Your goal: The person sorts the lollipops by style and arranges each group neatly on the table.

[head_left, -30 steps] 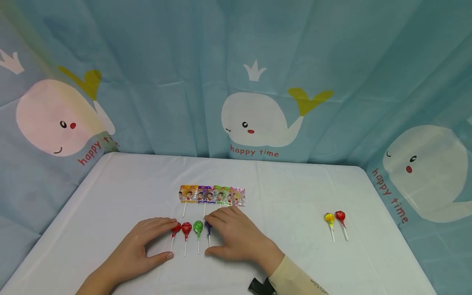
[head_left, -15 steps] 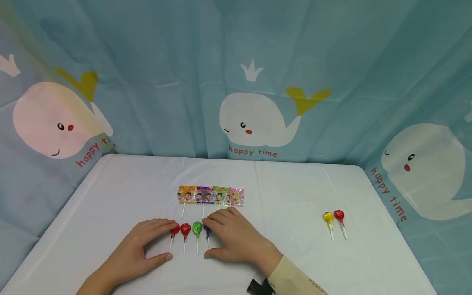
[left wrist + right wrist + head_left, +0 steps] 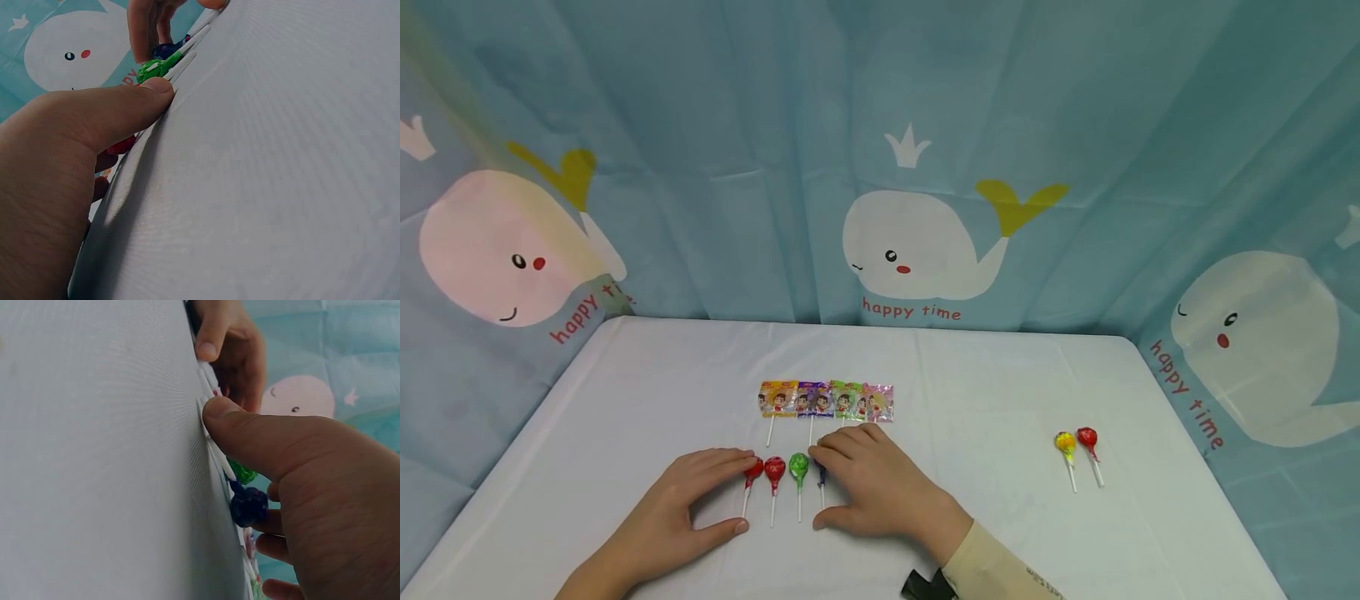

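Four-colour order aside, a row of round lollipops lies on the white table between my hands in the head view: a red lollipop (image 3: 753,470), another red lollipop (image 3: 775,468), a green lollipop (image 3: 799,467) and a dark blue lollipop (image 3: 822,477). My left hand (image 3: 677,508) rests at the row's left end, its fingertips touching the outer red candy. At the other end my right hand (image 3: 883,485) touches the dark blue candy, which it partly covers. Both thumbs stay apart from the fingers, near the sticks. The right wrist view shows the dark blue lollipop (image 3: 249,506) against the fingers.
Behind the row lie flat wrapped lollipops in orange (image 3: 778,398), purple (image 3: 815,400), green (image 3: 847,400) and pink (image 3: 879,403). A yellow lollipop (image 3: 1064,442) and a red lollipop (image 3: 1087,437) lie at the right. A whale-printed curtain (image 3: 760,242) borders the table (image 3: 985,517).
The whole head view shifts slightly. Both hands keep their places at the ends of the row, and the lollipops show no clear movement.
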The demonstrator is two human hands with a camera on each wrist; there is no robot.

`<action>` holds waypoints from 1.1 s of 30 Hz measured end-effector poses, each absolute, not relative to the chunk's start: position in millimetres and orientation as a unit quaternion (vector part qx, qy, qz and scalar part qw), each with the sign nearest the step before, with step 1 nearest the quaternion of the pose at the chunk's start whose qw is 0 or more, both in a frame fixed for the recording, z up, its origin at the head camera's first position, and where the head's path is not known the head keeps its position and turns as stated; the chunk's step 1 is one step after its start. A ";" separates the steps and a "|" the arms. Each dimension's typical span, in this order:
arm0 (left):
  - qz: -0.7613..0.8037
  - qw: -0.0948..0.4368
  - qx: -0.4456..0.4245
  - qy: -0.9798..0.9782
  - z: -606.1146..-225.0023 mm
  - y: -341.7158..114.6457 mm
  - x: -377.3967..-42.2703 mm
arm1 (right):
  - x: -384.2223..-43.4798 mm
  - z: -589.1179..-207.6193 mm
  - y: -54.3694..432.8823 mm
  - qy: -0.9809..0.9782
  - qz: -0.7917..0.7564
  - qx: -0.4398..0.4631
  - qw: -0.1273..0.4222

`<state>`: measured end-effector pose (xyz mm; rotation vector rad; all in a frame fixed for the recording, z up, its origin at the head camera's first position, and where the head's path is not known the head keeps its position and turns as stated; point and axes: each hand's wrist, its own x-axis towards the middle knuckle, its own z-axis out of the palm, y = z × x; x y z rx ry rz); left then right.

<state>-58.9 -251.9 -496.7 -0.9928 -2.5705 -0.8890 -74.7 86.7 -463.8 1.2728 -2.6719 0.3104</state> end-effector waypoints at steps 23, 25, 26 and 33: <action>-0.302 0.119 -0.333 -0.885 -497.3 -251.9 -59.1 | -70.2 -457.0 97.2 -0.886 0.100 0.435 0.127; -0.300 0.117 -0.332 -0.886 -497.0 -251.6 -59.2 | -69.9 -455.7 99.5 -0.886 0.102 0.434 0.128; -0.301 0.117 -0.332 -0.886 -496.9 -251.5 -59.5 | -69.7 -455.0 100.8 -0.887 0.105 0.432 0.127; -0.303 0.118 -0.332 -0.886 -497.3 -252.2 -59.6 | -69.4 -452.5 110.9 -0.888 0.111 0.428 0.126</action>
